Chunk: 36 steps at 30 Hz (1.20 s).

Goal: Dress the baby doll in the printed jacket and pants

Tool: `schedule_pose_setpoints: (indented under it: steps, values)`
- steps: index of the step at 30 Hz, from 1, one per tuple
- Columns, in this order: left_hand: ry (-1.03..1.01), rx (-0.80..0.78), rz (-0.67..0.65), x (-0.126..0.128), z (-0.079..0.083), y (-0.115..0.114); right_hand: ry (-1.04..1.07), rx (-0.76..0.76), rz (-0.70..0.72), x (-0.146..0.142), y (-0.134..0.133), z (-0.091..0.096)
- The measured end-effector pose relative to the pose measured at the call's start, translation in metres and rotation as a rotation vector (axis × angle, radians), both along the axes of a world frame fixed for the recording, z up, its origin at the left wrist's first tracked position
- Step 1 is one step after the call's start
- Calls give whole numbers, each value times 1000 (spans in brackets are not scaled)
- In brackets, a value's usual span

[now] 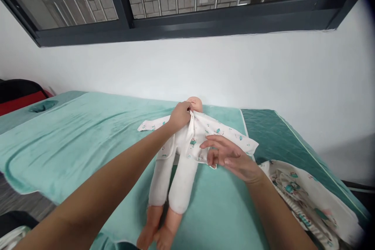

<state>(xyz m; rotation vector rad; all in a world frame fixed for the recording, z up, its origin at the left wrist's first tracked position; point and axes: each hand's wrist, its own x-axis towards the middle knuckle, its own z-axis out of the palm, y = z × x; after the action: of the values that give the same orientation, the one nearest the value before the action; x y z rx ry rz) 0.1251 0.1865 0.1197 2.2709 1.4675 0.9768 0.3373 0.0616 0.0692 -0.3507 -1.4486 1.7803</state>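
Observation:
A baby doll point(183, 183) lies on its back, head toward the wall and bare feet toward me. White cloth covers its body and upper legs. Over its torso is a white printed baby shirt point(222, 131), its sleeves spread to both sides and its front parted. At the neckline my left hand point(181, 115) pinches the shirt's edge, just below the doll's head point(195, 103). My right hand point(227, 155) hovers by the shirt's lower right front, fingers apart and partly curled, holding nothing; whether a fingertip touches the cloth I cannot tell.
A mint-green blanket point(88, 133) covers the bed, with a darker green quilted cover point(263, 129) to the right. Folded printed baby clothes point(310, 199) lie at the right edge. Behind stands a white wall point(131, 66) under a dark-framed window point(205, 21). A black and red item point(23, 93) sits far left.

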Motion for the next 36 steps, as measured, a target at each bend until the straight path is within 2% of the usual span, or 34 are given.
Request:
schedule_pose_setpoints:
  steps: [5,7,10,12,14,17,18,20,22,24,27,29,32,36]
  values:
    - [-184,112,132,-19,-14,-33,-24,7,-209,-4,4,-4]
    - [-318,63,184,-33,-26,-52,-13,16,-237,-8,5,-4]
    - [-425,-55,273,-62,-55,-87,-17,29,-195,-12,4,-3]
    - [-389,-104,288,-82,-74,-112,-36,20,-138,-14,2,-3]
    - [-286,-153,245,-98,-88,-135,-73,-11,-67,-15,-1,-5]
    - [-90,-140,148,-109,-96,-161,-147,-43,30,-16,-4,-13]
    - [-39,-116,129,-111,-97,-166,-158,-41,24,-15,-5,-17]
    - [26,-83,117,-111,-97,-171,-159,-35,-94,-14,-7,-26]
    - [53,-70,123,-110,-97,-171,-192,-19,-323,-12,-10,-36]
    - [75,-61,131,-111,-98,-170,-302,31,-543,-12,-16,-46]
    - [112,-45,134,-112,-100,-167,-540,187,-784,-17,-30,-59]
    - [141,-33,126,-113,-100,-167,-689,347,-878,-24,-39,-65]
    - [233,6,121,-109,-98,-164,-849,560,-924,-33,-44,-68]
    - [339,86,87,-98,-96,-158,-942,570,-1032,-38,-45,-68]
